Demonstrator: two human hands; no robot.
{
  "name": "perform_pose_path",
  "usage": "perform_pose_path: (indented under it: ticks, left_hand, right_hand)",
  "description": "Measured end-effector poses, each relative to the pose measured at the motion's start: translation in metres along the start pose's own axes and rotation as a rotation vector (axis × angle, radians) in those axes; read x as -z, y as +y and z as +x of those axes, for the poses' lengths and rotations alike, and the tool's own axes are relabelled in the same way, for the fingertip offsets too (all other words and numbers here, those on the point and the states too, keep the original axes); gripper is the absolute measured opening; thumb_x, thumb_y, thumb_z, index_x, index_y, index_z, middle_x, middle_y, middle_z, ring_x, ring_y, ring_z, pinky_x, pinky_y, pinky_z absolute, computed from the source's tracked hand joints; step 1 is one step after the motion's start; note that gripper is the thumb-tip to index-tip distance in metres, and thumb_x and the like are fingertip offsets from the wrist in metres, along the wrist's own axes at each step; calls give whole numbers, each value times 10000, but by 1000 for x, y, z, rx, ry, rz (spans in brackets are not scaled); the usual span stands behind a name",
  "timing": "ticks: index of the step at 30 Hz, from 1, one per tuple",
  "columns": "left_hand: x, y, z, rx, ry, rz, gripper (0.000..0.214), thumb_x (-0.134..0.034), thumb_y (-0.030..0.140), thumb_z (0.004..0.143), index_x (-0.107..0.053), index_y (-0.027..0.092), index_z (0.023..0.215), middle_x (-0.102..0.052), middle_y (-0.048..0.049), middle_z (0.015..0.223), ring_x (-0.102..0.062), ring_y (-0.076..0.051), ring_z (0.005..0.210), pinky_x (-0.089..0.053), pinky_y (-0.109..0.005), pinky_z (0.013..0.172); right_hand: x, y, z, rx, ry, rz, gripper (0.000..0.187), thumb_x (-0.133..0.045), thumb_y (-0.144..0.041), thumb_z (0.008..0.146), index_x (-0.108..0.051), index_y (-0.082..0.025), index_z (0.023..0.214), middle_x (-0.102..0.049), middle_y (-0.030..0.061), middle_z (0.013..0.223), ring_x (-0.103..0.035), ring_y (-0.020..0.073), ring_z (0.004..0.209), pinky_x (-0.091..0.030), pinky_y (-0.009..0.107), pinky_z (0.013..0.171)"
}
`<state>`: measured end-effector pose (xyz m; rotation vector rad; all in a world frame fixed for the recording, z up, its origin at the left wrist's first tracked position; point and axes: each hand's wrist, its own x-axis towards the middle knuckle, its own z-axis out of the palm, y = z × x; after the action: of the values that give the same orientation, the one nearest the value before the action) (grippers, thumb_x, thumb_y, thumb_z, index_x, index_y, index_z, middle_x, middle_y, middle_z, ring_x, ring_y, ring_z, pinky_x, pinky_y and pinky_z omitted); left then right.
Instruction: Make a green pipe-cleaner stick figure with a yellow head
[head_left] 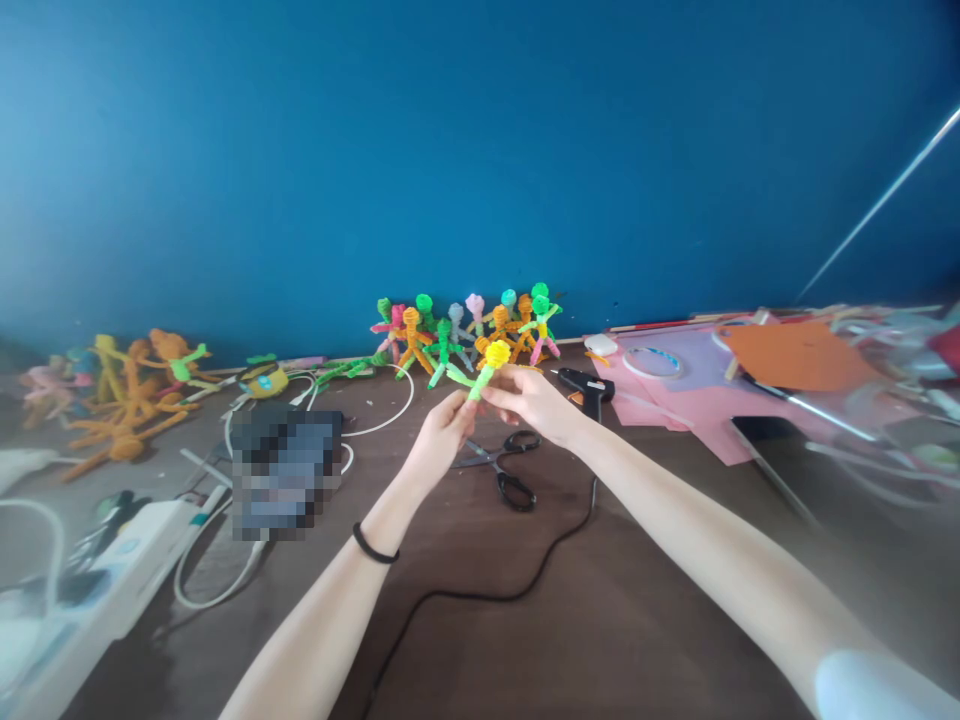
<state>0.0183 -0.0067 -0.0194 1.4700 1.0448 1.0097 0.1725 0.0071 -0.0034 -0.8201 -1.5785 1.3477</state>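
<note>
A pipe-cleaner figure (484,378) with a yellow coiled head and light green body and limbs is held up above the table. My left hand (444,428) pinches its lower end. From the other side, the fingers of my right hand (529,398) close on its body just below the head. Part of the figure is hidden behind my fingers. Beneath my hands lie black-handled scissors (501,465), blades partly covered by my left hand. To the right of my right hand rests a black glue gun (589,388), its cord running toward the front of the table.
Several finished pipe-cleaner figures (414,340) stand along the blue wall, and orange ones (135,420) lie at left. A phone-like device (289,470), blurred out, and a white power strip (135,570) sit left. Pink paper (705,410) and a dark phone (772,455) lie right.
</note>
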Motion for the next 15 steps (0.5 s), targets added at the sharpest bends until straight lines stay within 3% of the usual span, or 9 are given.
perform_pose_path:
  ticks: [6,15]
  left_hand:
    - [0,0,-1,19,-16,-56,373,-545,533,722,-517,162,753,-258,101,465,-189,-31,379,-124,-188,371]
    - [0,2,-4,38,-25,-121,310,-545,470,746,-537,160,749,-247,101,464,-178,-26,376,-117,-172,378]
  right_hand:
    - [1,-1,1,46,1,-104,252,-599,-400,738,-533,-157,749,-460,-35,585,-364,64,485,-266,219,457]
    - [6,-4,2,35,20,-230,306,-601,-408,716,-640,-118,803,-576,13,696,-457,105,615,-326,234,569]
